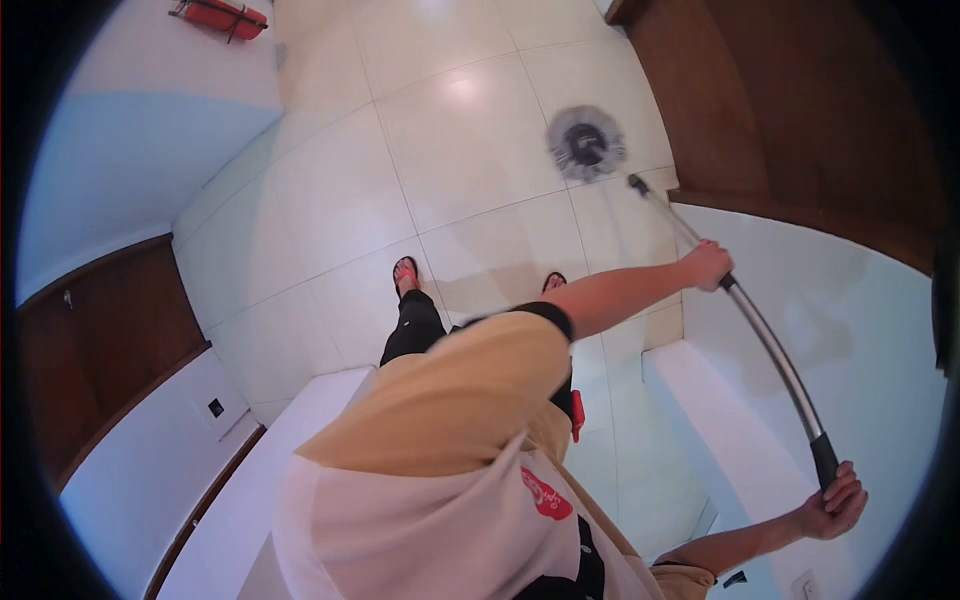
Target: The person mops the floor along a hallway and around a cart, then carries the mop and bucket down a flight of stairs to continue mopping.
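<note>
A mop's steel handle (775,345) slants down from the right side toward the floor, ending in a round grey mop head (565,150) with a dark centre. The mop head lies on the floor tiles ahead of my feet, its strings blurred. My left hand (710,265) reaches across my body and is closed around the middle of the handle, at a dark joint. Near the lower right, my right hand (838,503) is wrapped round the black grip (824,462) at the top end.
Large cream tiles (470,140) cover the floor. A dark brown wooden door (800,110) stands at upper right, with another wooden door (130,345) at left. A red fire extinguisher (222,18) is at upper left. White walls (830,300) flank both sides.
</note>
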`<state>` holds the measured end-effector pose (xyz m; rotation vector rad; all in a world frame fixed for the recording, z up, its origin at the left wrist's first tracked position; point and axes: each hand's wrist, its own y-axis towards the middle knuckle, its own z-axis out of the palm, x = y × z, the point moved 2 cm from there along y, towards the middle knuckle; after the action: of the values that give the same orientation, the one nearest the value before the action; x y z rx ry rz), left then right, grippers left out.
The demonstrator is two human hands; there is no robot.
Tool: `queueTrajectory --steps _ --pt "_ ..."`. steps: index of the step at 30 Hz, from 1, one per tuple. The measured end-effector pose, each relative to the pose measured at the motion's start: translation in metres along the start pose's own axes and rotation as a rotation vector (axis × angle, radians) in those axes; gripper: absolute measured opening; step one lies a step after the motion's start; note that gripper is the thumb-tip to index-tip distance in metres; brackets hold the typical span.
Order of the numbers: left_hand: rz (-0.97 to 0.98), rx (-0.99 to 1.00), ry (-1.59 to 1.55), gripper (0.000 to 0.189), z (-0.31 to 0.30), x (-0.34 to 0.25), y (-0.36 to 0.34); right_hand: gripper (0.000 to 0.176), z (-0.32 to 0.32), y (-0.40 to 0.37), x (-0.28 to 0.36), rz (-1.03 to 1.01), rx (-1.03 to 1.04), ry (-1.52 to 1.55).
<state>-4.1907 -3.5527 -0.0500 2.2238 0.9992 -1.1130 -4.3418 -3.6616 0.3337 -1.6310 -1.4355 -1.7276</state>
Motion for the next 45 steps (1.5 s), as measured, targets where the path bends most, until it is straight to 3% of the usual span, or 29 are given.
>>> queueTrajectory --steps 3,6,7,8,9,10,13,14,15,18,19,20,21,22,23,25,28,30,31,32,34,35,36,38,39,41,43,45 --pt "0.012 -0.068 -0.004 0.017 0.001 0.004 0.034 0.036 0.010 0.007 -0.021 0.064 -0.287 0.086" --pt "-0.046 -0.145 0.051 0.021 -0.018 -0.002 0.025 0.037 -0.025 0.048 -0.029 0.148 -0.165 0.212" --pt "-0.083 -0.175 0.063 0.023 -0.026 -0.012 0.015 0.035 -0.031 0.062 -0.021 0.133 -0.239 0.204" --pt "-0.062 -0.318 0.072 0.021 -0.028 -0.002 -0.003 0.030 -0.020 0.074 -0.025 0.133 -0.041 0.304" --pt "-0.090 -0.342 -0.003 0.020 -0.044 0.005 -0.035 0.025 -0.009 0.084 -0.028 0.150 0.158 0.394" --pt "-0.109 -0.368 -0.086 0.019 -0.070 0.010 -0.078 0.020 -0.018 0.097 -0.036 0.311 0.605 0.747" --pt "-0.154 -0.726 -0.062 0.029 -0.128 0.073 -0.221 0.018 0.098 0.068 -0.056 -0.084 0.661 0.427" --pt "-0.186 -0.749 0.003 0.030 -0.109 0.101 -0.259 0.019 0.142 0.044 -0.063 -0.251 0.761 0.385" --pt "-0.290 -0.737 0.061 0.028 -0.154 0.117 -0.308 0.021 0.186 0.019 -0.072 -0.420 0.850 0.360" --pt "-0.448 -0.811 0.313 0.022 -0.229 0.187 -0.489 0.020 0.370 -0.121 -0.026 -0.034 1.073 0.514" --pt "-0.586 -0.996 0.258 0.024 -0.226 0.228 -0.555 0.020 0.423 -0.171 -0.004 0.050 1.176 0.517" --pt "-0.699 -0.830 0.341 0.026 -0.261 0.237 -0.615 0.020 0.468 -0.221 0.016 0.105 1.243 0.537" --pt "-0.839 -0.820 0.371 0.032 -0.267 0.262 -0.675 0.019 0.497 -0.265 0.004 0.134 1.370 0.489" --pt "-1.045 -0.837 0.378 0.054 -0.279 0.267 -0.732 0.013 0.531 -0.305 0.021 0.290 1.419 0.571" --pt "-1.484 -0.394 0.516 0.078 -0.300 0.271 -0.770 0.012 0.556 -0.365 0.000 0.275 1.373 0.649" --pt "-1.658 -0.054 0.494 0.076 -0.322 0.268 -0.800 0.011 0.576 -0.419 0.004 0.149 1.416 0.570" --pt "-1.490 0.197 0.598 0.068 -0.315 0.261 -0.769 0.012 0.548 -0.414 -0.025 0.012 1.336 0.500" --pt "-1.220 0.002 0.530 0.054 -0.261 0.280 -0.736 0.012 0.499 -0.372 -0.061 0.154 1.354 0.454" --pt "-1.172 -0.030 0.448 0.052 -0.230 0.277 -0.693 0.013 0.455 -0.332 -0.093 0.338 1.388 0.429" --pt "-1.109 -0.055 0.362 0.050 -0.189 0.268 -0.627 0.014 0.407 -0.291 -0.120 0.419 1.294 0.394" --pt "-0.962 -0.123 0.215 0.043 -0.134 0.192 -0.469 0.016 0.285 -0.182 -0.147 0.467 1.113 0.251" --pt "-0.861 -0.167 0.151 0.041 -0.092 0.168 -0.396 0.019 0.226 -0.135 -0.155 0.375 0.969 0.423" --pt "-0.682 -0.267 0.072 0.038 -0.051 0.136 -0.331 0.025 0.139 -0.093 -0.168 0.416 0.824 0.139" --pt "-0.465 -0.277 -0.181 0.029 -0.017 0.050 -0.211 0.026 0.019 -0.026 -0.121 0.262 0.588 0.070" --pt "-0.401 -0.256 -0.086 0.029 0.004 0.014 -0.158 0.026 -0.020 -0.004 -0.089 0.190 0.520 0.081" --pt "-0.244 -0.046 -0.065 0.024 0.004 -0.054 -0.073 0.026 -0.064 0.013 -0.039 0.075 0.391 0.098" --pt "-0.105 -0.107 -0.035 0.016 0.034 -0.044 -0.008 0.030 -0.054 0.006 -0.044 -0.064 0.066 -0.087" --pt "-0.058 -0.123 0.019 0.014 0.044 -0.032 0.031 0.030 -0.035 -0.012 -0.057 -0.122 -0.078 -0.102"
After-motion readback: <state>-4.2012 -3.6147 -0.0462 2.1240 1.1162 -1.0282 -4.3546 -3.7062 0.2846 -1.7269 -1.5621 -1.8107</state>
